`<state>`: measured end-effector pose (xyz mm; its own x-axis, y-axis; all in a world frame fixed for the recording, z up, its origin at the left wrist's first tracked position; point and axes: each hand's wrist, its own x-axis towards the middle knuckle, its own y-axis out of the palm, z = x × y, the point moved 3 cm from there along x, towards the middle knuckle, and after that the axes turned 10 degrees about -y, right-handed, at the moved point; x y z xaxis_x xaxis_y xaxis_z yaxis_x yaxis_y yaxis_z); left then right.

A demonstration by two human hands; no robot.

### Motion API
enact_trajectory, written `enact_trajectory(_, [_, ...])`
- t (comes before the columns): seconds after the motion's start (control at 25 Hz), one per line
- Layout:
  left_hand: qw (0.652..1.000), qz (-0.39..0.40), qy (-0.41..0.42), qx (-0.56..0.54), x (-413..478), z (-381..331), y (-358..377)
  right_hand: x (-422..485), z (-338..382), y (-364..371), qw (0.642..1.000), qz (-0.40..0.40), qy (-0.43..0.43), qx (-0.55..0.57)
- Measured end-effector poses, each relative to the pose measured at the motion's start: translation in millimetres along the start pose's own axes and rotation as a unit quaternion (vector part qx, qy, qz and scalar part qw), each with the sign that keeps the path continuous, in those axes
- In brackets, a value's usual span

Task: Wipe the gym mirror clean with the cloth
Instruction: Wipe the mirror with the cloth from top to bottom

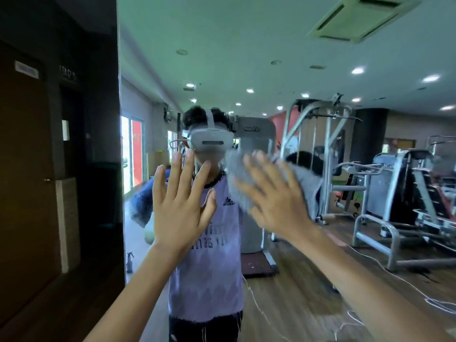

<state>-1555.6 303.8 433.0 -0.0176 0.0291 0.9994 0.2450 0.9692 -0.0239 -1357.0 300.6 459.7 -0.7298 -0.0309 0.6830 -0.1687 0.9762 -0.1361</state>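
Observation:
A large gym mirror point(320, 58) fills the wall in front of me from its left edge near the dark pillar. My right hand point(274, 193) lies flat with straight fingers on a grey cloth point(237, 178) and presses it against the glass at about face height; hand and cloth are motion-blurred. My left hand point(180, 198) is raised beside it with fingers spread and straight, palm toward the glass; whether it touches the mirror I cannot tell. The reflection shows a person in a light purple shirt with a headset.
A dark wall with a brown door point(24, 169) stands left of the mirror. A spray bottle point(129, 261) stands on the floor by the mirror's left edge. Reflected gym machines point(394, 193), a wooden floor and white cables appear on the right.

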Motion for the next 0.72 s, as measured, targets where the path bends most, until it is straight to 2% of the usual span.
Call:
enact_trajectory(0.04, [1.0, 0.005, -0.001, 0.002, -6, 1, 0, -25, 16, 1, 0.997, 0.014, -0.076, 0.022])
enact_trajectory(0.08, [1.0, 0.012, -0.001, 0.003, -14, -1, 1, -47, 16, -1, 0.993, 0.02, -0.115, 0.022])
enact_trajectory(0.12, [1.0, 0.014, 0.0, 0.007, -22, -2, 2, -55, 3, -4, 0.993, 0.026, -0.114, 0.002])
enact_trajectory(0.16, [1.0, 0.012, 0.001, 0.014, -25, -5, 2, -49, -13, -7, 0.997, 0.032, -0.074, -0.023])
enact_trajectory(0.28, [1.0, 0.014, -0.001, -0.003, -26, -6, 1, -2, -32, -17, 0.983, -0.038, 0.177, -0.04])
enact_trajectory(0.32, [1.0, 0.017, 0.001, -0.011, -30, -4, 0, 2, -14, -14, 0.979, -0.049, 0.196, -0.024])
enact_trajectory(0.36, [1.0, 0.017, 0.007, -0.013, -35, 0, -1, -7, 14, -5, 0.987, -0.033, 0.155, -0.01])
enact_trajectory(0.48, [0.999, 0.032, 0.015, -0.018, -66, 13, -7, -91, 88, 7, 0.996, 0.038, -0.067, 0.034])
enact_trajectory(0.56, [0.999, 0.052, 0.011, -0.007, -91, 20, -9, -121, 66, 0, 0.992, 0.048, -0.108, 0.032])
enact_trajectory(0.64, [0.998, 0.062, 0.001, -0.004, -106, 18, -7, -101, 29, -6, 0.998, 0.037, -0.04, -0.002])
enact_trajectory(0.72, [0.998, 0.064, -0.017, -0.018, -121, 9, -7, -72, 25, -13, 0.996, -0.01, 0.092, -0.014])
